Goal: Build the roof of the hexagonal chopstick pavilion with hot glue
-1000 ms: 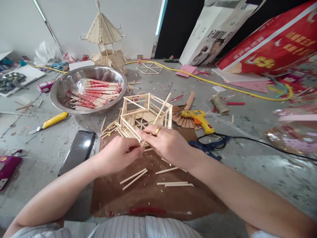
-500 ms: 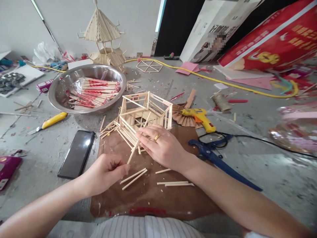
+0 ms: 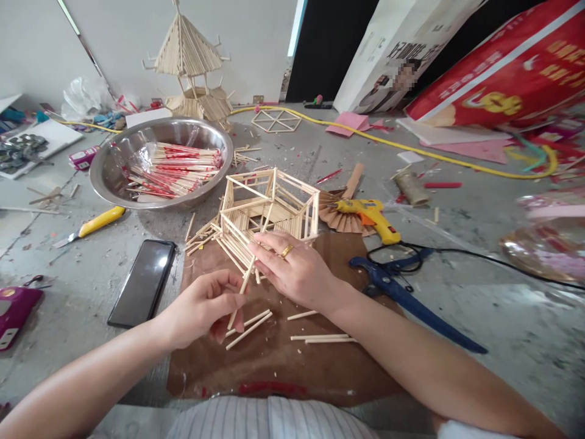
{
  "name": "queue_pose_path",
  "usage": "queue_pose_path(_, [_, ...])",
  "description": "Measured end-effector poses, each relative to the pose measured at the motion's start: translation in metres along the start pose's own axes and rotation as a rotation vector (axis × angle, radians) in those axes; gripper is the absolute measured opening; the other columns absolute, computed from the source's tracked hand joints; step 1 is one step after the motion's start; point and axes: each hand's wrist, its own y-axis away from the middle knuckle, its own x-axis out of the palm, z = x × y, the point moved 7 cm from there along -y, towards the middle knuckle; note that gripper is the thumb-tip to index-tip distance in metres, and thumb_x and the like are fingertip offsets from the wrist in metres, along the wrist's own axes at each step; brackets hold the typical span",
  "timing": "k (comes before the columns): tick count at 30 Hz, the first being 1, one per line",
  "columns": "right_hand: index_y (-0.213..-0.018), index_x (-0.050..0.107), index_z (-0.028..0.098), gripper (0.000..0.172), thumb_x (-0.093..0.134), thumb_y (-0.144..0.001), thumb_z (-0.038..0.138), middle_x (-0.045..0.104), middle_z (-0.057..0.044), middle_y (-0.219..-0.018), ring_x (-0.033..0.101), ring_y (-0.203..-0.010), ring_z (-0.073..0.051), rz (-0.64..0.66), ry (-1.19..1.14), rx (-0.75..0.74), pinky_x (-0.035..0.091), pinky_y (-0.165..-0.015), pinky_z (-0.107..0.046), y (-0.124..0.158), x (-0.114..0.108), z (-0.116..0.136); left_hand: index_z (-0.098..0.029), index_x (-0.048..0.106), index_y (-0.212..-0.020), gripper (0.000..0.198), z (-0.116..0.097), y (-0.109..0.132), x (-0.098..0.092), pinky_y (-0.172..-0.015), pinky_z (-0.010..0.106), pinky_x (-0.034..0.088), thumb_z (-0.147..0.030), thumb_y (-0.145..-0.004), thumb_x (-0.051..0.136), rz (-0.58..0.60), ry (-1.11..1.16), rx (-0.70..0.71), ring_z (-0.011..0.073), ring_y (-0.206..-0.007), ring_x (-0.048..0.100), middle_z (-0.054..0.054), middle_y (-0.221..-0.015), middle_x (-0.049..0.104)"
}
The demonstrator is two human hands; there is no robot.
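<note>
A hexagonal frame (image 3: 249, 183) built of thin wooden sticks stands on a brown sheet (image 3: 274, 372). Between the thumb and fingers of my left hand (image 3: 212, 305) is the near end of a wooden stick (image 3: 247, 281), which slants up toward the frame. My right hand (image 3: 297, 271), with a gold ring on it, has its fingers on the upper part of that same stick at the frame's near side. Its fingertips are partly hidden. Several loose sticks (image 3: 249, 330) lie on the sheet just below my hands.
A steel bowl (image 3: 98, 174) of wrapped chopsticks stands at the left, near a yellow cutter (image 3: 103, 221) and a phone (image 3: 141, 283). To the right lie a yellow glue gun (image 3: 370, 213) and blue cutters (image 3: 402, 296). Behind the bowl stands a stick pagoda (image 3: 187, 52).
My left hand has moved slightly up and right along the stick, so the stick's lower end now sticks out below the fingers. My right hand has hardly moved.
</note>
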Motion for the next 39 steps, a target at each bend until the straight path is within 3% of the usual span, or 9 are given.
queue_pose_path(7, [-0.099,0.062,0.012,0.021,0.05,-0.082,0.017,0.064,-0.015,-0.099,0.058,-0.095,-0.022,-0.001,-0.01,0.005,0.051,-0.082,-0.038,0.001,0.002,0.0,-0.013,0.049,-0.085,0.024,0.001,-0.011,-0.001,-0.033,0.013,0.032,-0.035,-0.076,0.057,0.039,0.146,-0.013,0.0039,-0.033,0.045,0.0,-0.055,0.061])
queue_pose_path(11, [-0.099,0.061,0.012,0.021,0.052,-0.081,0.013,0.064,-0.014,-0.098,0.059,-0.095,-0.022,-0.011,-0.002,-0.027,0.051,-0.083,-0.037,0.001,-0.001,0.002,-0.013,0.049,-0.079,0.028,0.001,-0.011,0.0,-0.037,0.015,0.033,-0.041,-0.077,0.056,0.041,0.042,0.025,0.0037,-0.037,0.044,0.0,-0.055,0.059])
queue_pose_path(17, [-0.109,0.056,0.018,0.034,0.059,-0.076,0.011,0.064,-0.01,-0.097,0.06,-0.094,-0.022,-0.128,-0.026,-0.122,0.052,-0.083,-0.039,0.002,-0.037,-0.003,-0.013,0.052,-0.078,0.031,-0.028,0.003,-0.009,-0.047,0.018,0.037,-0.042,-0.084,0.044,-0.156,-0.325,0.321,0.005,-0.05,0.045,-0.001,-0.064,0.054])
queue_pose_path(22, [-0.095,0.064,0.029,0.023,0.056,-0.079,0.014,0.065,-0.001,-0.087,0.062,-0.081,-0.016,-0.503,-0.398,0.441,0.052,-0.076,-0.031,0.009,-0.081,-0.044,-0.015,0.053,-0.099,0.018,-0.072,0.036,-0.007,-0.061,0.023,0.045,-0.022,-0.082,0.049,-0.457,-0.825,0.827,0.0106,-0.073,0.054,0.008,-0.095,0.058])
queue_pose_path(25, [-0.081,0.066,0.028,0.009,0.058,-0.079,0.025,0.064,0.002,-0.073,0.062,-0.065,-0.012,-0.61,-0.844,0.731,0.054,-0.061,-0.027,0.016,-0.07,-0.055,-0.016,0.051,-0.102,0.023,-0.082,0.05,0.005,-0.079,0.029,0.045,-0.015,-0.079,0.052,-0.527,-1.005,1.031,0.0167,-0.096,0.052,0.01,-0.106,0.056])
queue_pose_path(27, [-0.077,0.065,0.025,0.006,0.063,-0.075,0.03,0.064,0.002,-0.068,0.061,-0.057,-0.011,-0.484,-1.094,0.874,0.054,-0.054,-0.026,0.016,-0.046,-0.052,-0.016,0.05,-0.103,0.023,-0.079,0.046,0.01,-0.079,0.029,0.044,-0.017,-0.08,0.052,-0.484,-1.016,0.98,0.0167,-0.095,0.053,0.009,-0.101,0.058])
queue_pose_path(32, [-0.075,0.062,0.017,0.022,0.066,-0.069,0.038,0.063,0.001,-0.06,0.06,-0.052,-0.011,-0.068,-1.325,1.076,0.052,-0.052,-0.025,0.022,0.008,-0.029,-0.015,0.052,-0.095,0.024,-0.041,0.012,0.017,-0.047,0.019,0.035,-0.033,-0.087,0.04,-0.165,-0.696,0.468,0.0063,-0.051,0.043,-0.002,-0.063,0.052])
queue_pose_path(37, [-0.071,0.062,0.015,0.025,0.058,-0.076,0.039,0.059,0.002,-0.055,0.048,-0.038,-0.006,0.259,-1.031,0.983,0.038,-0.038,-0.019,0.025,0.019,-0.026,-0.016,0.045,-0.078,0.026,-0.011,-0.001,0.018,-0.039,0.015,0.028,-0.041,-0.085,0.042,-0.053,-0.298,0.212,0.0037,-0.041,0.036,-0.007,-0.049,0.04])
queue_pose_path(39, [-0.073,0.064,0.015,0.025,0.052,-0.081,0.036,0.061,0.001,-0.056,0.051,-0.043,-0.008,0.249,-0.747,0.828,0.041,-0.042,-0.021,0.021,0.008,-0.032,-0.017,0.041,-0.075,0.027,-0.006,-0.001,0.015,-0.037,0.014,0.026,-0.041,-0.085,0.042,-0.048,-0.223,0.166,0.0034,-0.037,0.036,-0.008,-0.045,0.04])
